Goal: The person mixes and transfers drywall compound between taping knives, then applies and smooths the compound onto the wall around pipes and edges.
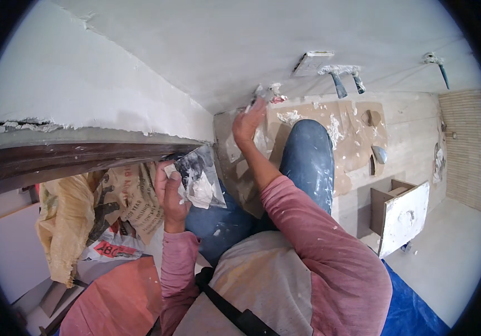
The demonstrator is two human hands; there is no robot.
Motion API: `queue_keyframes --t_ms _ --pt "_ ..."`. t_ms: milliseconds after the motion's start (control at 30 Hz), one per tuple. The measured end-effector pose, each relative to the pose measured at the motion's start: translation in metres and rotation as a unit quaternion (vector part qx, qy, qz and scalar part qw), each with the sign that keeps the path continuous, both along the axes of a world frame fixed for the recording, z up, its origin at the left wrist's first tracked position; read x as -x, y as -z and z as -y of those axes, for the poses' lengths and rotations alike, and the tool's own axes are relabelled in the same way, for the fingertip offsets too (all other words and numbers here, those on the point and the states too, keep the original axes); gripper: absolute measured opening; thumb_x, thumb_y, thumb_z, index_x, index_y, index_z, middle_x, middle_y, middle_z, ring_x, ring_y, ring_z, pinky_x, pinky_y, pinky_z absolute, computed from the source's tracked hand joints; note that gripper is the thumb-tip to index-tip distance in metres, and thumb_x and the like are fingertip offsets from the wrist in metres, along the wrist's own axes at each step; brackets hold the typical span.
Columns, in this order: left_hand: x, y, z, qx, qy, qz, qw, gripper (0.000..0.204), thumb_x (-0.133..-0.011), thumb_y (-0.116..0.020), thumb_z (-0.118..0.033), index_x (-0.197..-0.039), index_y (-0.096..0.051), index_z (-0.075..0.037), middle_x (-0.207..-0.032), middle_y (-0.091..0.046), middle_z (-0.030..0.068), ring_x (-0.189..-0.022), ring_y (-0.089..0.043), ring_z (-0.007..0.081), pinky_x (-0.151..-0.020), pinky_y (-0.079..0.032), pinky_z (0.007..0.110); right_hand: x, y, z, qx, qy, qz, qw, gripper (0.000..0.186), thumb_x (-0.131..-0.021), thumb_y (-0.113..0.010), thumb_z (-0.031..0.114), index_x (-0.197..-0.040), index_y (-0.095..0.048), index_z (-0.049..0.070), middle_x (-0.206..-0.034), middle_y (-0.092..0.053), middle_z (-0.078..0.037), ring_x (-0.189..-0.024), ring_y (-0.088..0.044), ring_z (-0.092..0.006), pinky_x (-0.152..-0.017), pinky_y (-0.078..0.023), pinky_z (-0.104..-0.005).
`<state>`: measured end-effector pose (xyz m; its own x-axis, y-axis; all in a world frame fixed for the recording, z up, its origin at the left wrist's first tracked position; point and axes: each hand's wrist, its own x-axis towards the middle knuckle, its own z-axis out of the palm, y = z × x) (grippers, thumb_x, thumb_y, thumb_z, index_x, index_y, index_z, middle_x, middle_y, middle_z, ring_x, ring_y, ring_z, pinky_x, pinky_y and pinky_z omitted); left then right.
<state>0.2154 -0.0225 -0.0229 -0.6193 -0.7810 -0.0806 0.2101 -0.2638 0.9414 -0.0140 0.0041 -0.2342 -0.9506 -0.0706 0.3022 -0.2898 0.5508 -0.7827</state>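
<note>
My left hand (174,200) is closed on a wide, flat metal putty blade (213,167) smeared with dark and pale residue. A lump of white putty (201,191) lies on that blade, and some putty sticks to my fingers. Stretched forward, my right hand (250,119) grips a putty knife (258,96), its blade at the foot of the grey-white wall (195,45), near the corner. The knife's handle is mostly hidden by my hand. Just right of it, a pipe stub with white and red on it (277,94) sticks out low on the wall.
Putty-spattered cardboard (358,134) covers part of the floor beyond my knee. A wall box (312,63) and capped pipes (339,85) project ahead. A small wooden stool (403,217) stands right. Left, past a dark wooden frame (83,162), lie sacks (67,224).
</note>
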Motion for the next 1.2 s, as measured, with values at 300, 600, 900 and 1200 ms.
queue_keyframes --t_ms 300,600,900,1200 --pt "-0.012 0.006 0.008 0.002 -0.001 -0.006 1.0 0.035 -0.095 -0.055 -0.016 -0.125 -0.051 0.002 -0.113 -0.063 0.0105 -0.103 -0.062 0.0181 -0.093 -0.048 0.032 -0.041 0.028 -0.013 0.109 -0.035 0.125 0.985 0.055 -0.089 -0.055 0.002 -0.141 -0.039 -0.005 -0.134 -0.048 -0.029 -0.129 -0.044 -0.0424 -0.112 -0.03 -0.0461" --pt "-0.009 0.007 0.008 0.034 0.015 0.007 0.999 0.028 -0.098 -0.052 -0.017 -0.118 -0.052 0.001 -0.108 -0.062 0.0079 -0.098 -0.058 0.014 -0.089 -0.045 0.029 0.049 0.066 -0.018 0.244 0.109 0.203 0.942 0.066 -0.088 -0.057 0.004 -0.148 -0.032 -0.004 -0.142 -0.047 -0.026 -0.131 -0.047 -0.0351 -0.111 -0.032 -0.0391" --pt "-0.004 0.002 0.004 0.019 0.012 0.01 1.0 0.027 -0.098 -0.051 -0.017 -0.117 -0.052 0.001 -0.105 -0.062 0.0067 -0.093 -0.059 0.0128 -0.084 -0.047 0.027 -0.003 0.04 0.014 0.086 0.054 0.123 0.987 0.065 -0.086 -0.053 0.001 -0.146 -0.03 -0.011 -0.146 -0.036 -0.032 -0.138 -0.033 -0.047 -0.117 -0.026 -0.0449" --pt "0.003 -0.002 -0.001 -0.018 0.01 -0.011 1.0 0.025 -0.097 -0.052 -0.014 -0.117 -0.051 0.001 -0.105 -0.062 0.007 -0.094 -0.059 0.013 -0.084 -0.047 0.028 -0.03 -0.001 0.038 0.182 0.004 0.156 0.971 0.065 -0.09 -0.054 0.002 -0.148 -0.029 -0.008 -0.147 -0.034 -0.03 -0.137 -0.036 -0.0445 -0.116 -0.028 -0.0432"
